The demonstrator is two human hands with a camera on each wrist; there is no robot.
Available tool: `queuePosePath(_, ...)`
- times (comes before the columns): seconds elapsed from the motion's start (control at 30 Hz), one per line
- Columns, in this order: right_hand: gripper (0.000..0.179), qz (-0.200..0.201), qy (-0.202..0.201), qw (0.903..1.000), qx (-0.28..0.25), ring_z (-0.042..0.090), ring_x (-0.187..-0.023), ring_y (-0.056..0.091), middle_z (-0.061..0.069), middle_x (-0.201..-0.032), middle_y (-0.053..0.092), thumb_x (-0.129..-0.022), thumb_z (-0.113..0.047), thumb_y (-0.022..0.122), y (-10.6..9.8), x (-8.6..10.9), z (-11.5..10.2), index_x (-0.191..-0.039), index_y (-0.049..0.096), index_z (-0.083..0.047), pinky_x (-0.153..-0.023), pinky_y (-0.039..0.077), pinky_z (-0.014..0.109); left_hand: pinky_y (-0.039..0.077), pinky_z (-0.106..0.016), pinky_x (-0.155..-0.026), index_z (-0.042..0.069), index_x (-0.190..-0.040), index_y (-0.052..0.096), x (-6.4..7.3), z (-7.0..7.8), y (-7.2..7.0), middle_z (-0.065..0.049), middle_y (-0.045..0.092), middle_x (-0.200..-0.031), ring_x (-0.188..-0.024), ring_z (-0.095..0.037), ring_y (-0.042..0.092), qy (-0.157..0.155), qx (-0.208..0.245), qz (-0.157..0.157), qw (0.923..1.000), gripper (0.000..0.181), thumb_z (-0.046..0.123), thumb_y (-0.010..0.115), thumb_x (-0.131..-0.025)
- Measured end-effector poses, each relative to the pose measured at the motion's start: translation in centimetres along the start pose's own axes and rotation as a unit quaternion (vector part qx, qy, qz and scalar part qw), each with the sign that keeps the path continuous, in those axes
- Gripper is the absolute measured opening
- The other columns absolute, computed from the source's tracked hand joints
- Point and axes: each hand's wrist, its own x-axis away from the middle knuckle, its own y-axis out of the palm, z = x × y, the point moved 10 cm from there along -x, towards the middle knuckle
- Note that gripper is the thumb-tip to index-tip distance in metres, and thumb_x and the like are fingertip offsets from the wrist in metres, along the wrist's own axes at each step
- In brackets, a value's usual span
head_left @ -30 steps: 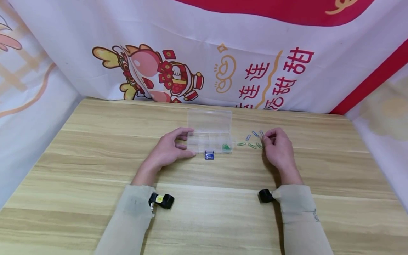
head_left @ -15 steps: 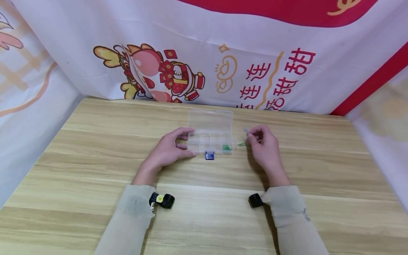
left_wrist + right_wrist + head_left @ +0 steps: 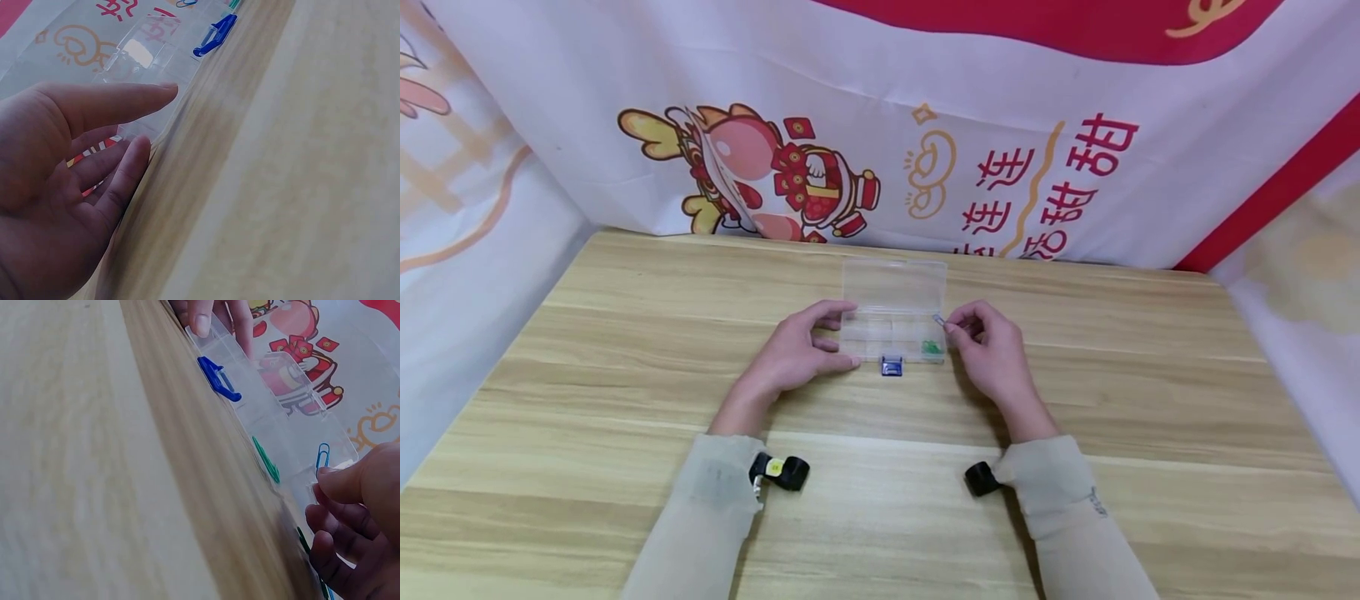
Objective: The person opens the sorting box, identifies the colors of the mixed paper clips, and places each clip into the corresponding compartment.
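A clear plastic compartment box (image 3: 868, 335) lies on the table with its lid (image 3: 895, 283) raised at the back. My left hand (image 3: 793, 354) holds the box's left end, thumb at the front corner and index finger at the back corner. Green paper clips (image 3: 932, 347) lie in the front right compartment. At the right end, my right hand (image 3: 992, 346) pinches a blue paper clip (image 3: 322, 455) between thumb and index finger. The clip points up and overlaps the back right compartment in the head view. A blue latch (image 3: 892, 367) hangs at the box's front.
Under the right hand, a green paper clip (image 3: 303, 540) lies on the table beside the box, partly hidden by the fingers. The wooden tabletop (image 3: 880, 517) reaches back to a printed cloth (image 3: 760, 67). A black wrist camera (image 3: 793, 473) sits on the left sleeve.
My right hand has moved left from the loose paper clips to the box's right end, bringing a blue clip along. The left hand has stayed on the box.
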Motion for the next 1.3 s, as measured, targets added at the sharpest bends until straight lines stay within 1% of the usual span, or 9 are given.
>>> queuePosePath(0.3,0.011,0.002,0.022,0.9998,-0.004,0.027,-0.101,0.060,0.012,-0.109,0.069,-0.107,-0.016,0.067,0.2,0.0,0.2,-0.113,0.070,-0.007,-0.087,0.051,0.036,0.060,-0.047,-0.106,0.030,-0.155,0.057,0.0,-0.1,-0.1,-0.010,0.057,-0.148,-0.124,-0.033,0.067,-0.001,-0.001,0.002,1.0000,0.078,0.011,0.090,-0.087)
queuePosePath(0.53,0.012,0.008,0.026,0.9996,-0.003,0.026,-0.099,0.061,0.011,-0.108,0.071,-0.106,-0.019,0.070,0.1,0.1,0.3,-0.112,0.073,-0.009,-0.086,0.051,0.035,0.061,-0.047,-0.106,0.030,-0.155,0.057,0.0,-0.1,-0.1,-0.010,0.056,-0.148,-0.124,-0.032,0.067,-0.001,-0.001,0.001,1.0000,0.078,0.011,0.090,-0.087)
queuePosePath(0.8,0.014,0.014,0.047,0.9988,0.003,0.024,-0.099,0.060,0.009,-0.109,0.071,-0.105,-0.023,0.072,0.1,0.1,0.7,-0.112,0.075,-0.011,-0.086,0.051,0.034,0.060,-0.047,-0.106,0.030,-0.155,0.057,0.0,0.0,-0.1,-0.010,0.057,-0.148,-0.123,-0.032,0.067,0.000,-0.003,0.002,1.0000,0.078,0.012,0.090,-0.087)
queuePosePath(0.97,0.013,0.016,0.050,0.9986,0.000,0.024,-0.098,0.060,0.008,-0.108,0.071,-0.105,-0.023,0.072,0.0,0.1,0.8,-0.111,0.075,-0.012,-0.085,0.052,0.033,0.060,-0.047,-0.106,0.030,-0.155,0.057,0.0,0.0,-0.1,-0.010,0.057,-0.148,-0.123,-0.032,0.067,0.001,-0.005,0.003,1.0000,0.077,0.012,0.090,-0.087)
queuePosePath(1.13,0.013,0.029,0.047,0.9984,-0.009,0.022,-0.095,0.061,0.008,-0.106,0.073,-0.103,-0.023,0.075,-0.7,0.1,1.2,-0.109,0.077,-0.012,-0.081,0.052,0.030,0.060,-0.047,-0.107,0.030,-0.155,0.057,0.0,0.0,0.0,-0.010,0.057,-0.148,-0.123,-0.032,0.067,0.001,-0.005,0.002,1.0000,0.078,0.013,0.090,-0.087)
queuePosePath(1.3,0.015,0.053,0.062,0.9966,-0.015,0.021,-0.093,0.062,0.008,-0.105,0.073,-0.102,-0.025,0.076,-2.5,-0.2,2.3,-0.109,0.078,-0.012,-0.079,0.053,0.028,0.060,-0.047,-0.106,0.030,-0.156,0.056,0.0,0.0,0.0,-0.010,0.057,-0.148,-0.123,-0.032,0.067,0.002,-0.004,0.000,1.0000,0.078,0.012,0.090,-0.087)
